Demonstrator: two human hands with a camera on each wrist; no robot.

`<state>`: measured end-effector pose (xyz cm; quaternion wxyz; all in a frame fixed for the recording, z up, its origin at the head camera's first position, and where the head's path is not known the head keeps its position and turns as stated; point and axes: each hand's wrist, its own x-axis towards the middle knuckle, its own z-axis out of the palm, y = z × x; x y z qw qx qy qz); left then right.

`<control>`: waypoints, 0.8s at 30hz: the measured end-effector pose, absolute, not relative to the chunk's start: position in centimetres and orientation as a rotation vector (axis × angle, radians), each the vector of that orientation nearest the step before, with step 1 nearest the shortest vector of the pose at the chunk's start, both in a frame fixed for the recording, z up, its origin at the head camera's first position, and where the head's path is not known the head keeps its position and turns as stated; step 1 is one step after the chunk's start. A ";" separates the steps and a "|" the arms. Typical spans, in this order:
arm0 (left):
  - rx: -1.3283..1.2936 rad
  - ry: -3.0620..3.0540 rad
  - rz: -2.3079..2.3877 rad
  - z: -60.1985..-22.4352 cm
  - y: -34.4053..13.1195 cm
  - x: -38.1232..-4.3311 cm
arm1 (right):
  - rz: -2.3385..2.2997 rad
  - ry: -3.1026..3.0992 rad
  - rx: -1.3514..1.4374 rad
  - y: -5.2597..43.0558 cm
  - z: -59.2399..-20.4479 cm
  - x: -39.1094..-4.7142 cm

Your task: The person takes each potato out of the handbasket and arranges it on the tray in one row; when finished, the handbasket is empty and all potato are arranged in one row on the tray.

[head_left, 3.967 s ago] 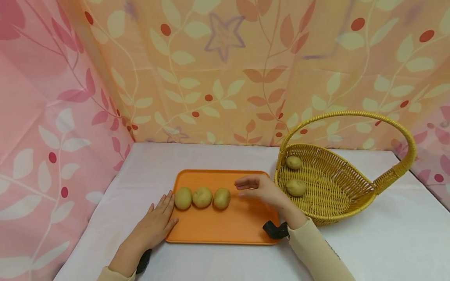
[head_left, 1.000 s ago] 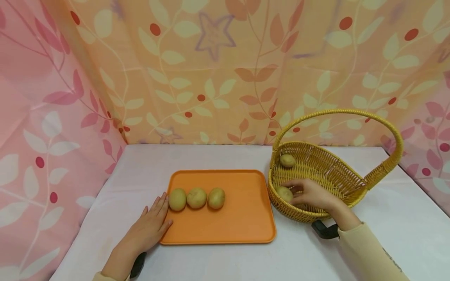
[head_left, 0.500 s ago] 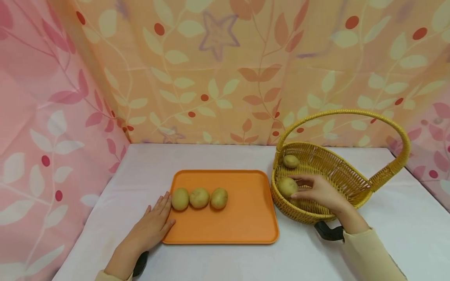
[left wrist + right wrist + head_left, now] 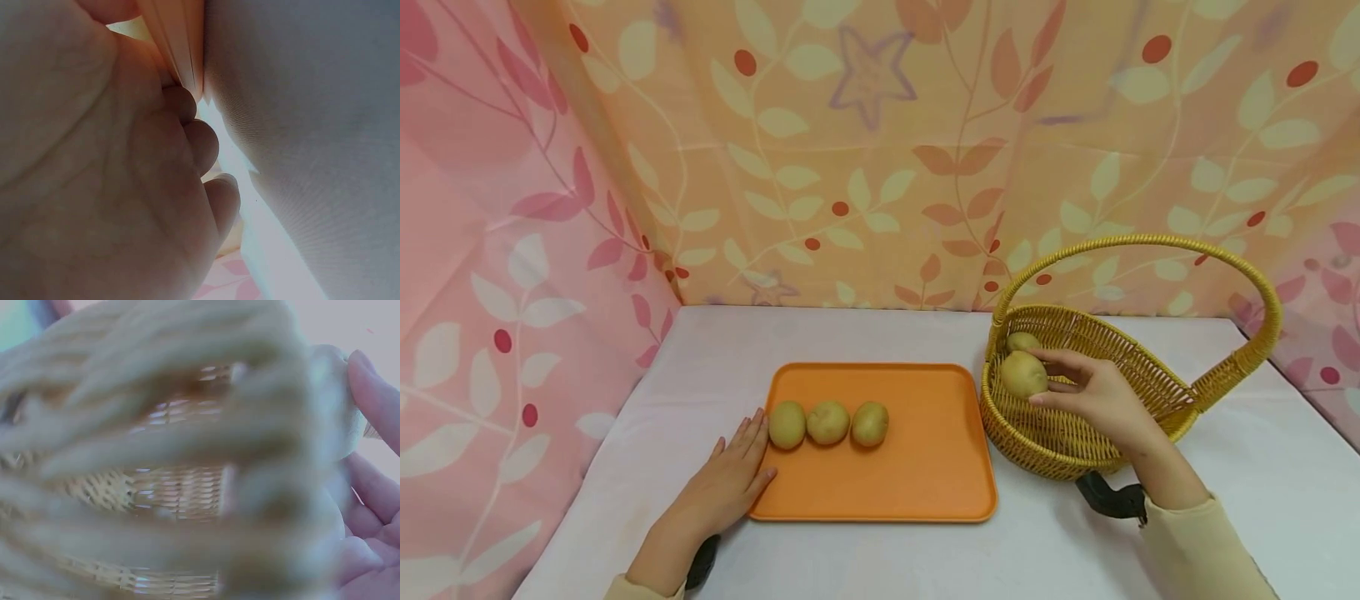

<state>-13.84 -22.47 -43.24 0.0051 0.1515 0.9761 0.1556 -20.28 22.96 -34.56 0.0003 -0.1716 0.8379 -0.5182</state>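
My right hand pinches a potato between thumb and fingers, over the left part of the wicker basket. Behind it, a smaller potato lies in the basket, partly covered. The right wrist view shows the blurred basket weave up close, with the held potato at the fingertips. My left hand rests with straight fingers along the left edge of the orange tray. On the tray, a row of three potatoes starts beside those fingers: one at left, one in the middle, one at right.
The basket's tall arched handle rises over its opening. White cloth covers the table. A floral curtain hangs behind it, and a pink one at the left.
The right hand has gone from above the tray to the basket, taken hold of a potato there and lifted it. The left hand and the three tray potatoes have stayed in place.
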 end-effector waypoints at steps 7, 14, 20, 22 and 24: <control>0.475 3.065 0.488 -43.2 -22.4 -13.8 | -1.665 2.625 -0.546 22.0 -33.8 -19.6; 0.475 3.059 0.497 -43.1 -22.4 -13.8 | -1.729 2.596 -0.582 20.6 -33.2 -19.0; 0.478 3.063 0.494 -43.1 -22.5 -13.8 | -1.797 2.473 -0.628 18.9 -33.3 -18.8; 0.481 3.059 0.495 -43.0 -22.4 -13.7 | -1.806 2.438 -0.642 18.3 -33.5 -18.9; 0.484 3.055 0.496 -42.9 -22.4 -13.7 | -1.821 2.403 -0.655 17.6 -33.7 -18.8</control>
